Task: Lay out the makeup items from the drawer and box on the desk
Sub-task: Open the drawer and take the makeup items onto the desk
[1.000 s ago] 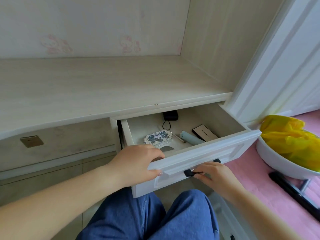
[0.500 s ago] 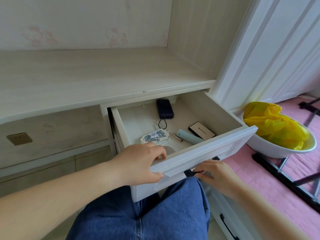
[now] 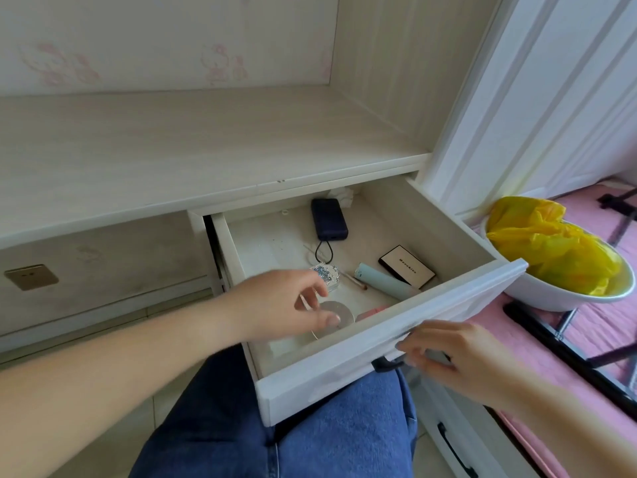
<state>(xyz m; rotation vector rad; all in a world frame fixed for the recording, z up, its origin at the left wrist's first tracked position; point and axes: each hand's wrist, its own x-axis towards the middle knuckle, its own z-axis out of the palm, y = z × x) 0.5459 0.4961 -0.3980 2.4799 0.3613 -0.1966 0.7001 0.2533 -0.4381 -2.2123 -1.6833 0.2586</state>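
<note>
Makeup items lie in the open drawer (image 3: 389, 353), which juts out over the person's jeans-clad lap. The right hand (image 3: 448, 357) hovers at the drawer front by its dark handle (image 3: 386, 365), fingers loosely spread and holding nothing. The left hand (image 3: 275, 305) reaches inside, fingers partly curled and open above a round silver compact (image 3: 339, 313). Farther in lie an ornate blue-patterned case (image 3: 327, 274), a pale blue tube (image 3: 382, 282), a black-edged palette (image 3: 406, 265) and a dark power bank (image 3: 329, 219). The surface (image 3: 172, 146) lies beyond.

Soft, even daylight, bright toward the right; wide-angle bending at the edges, right hand (image 3: 444, 357) motion-blurred.
</note>
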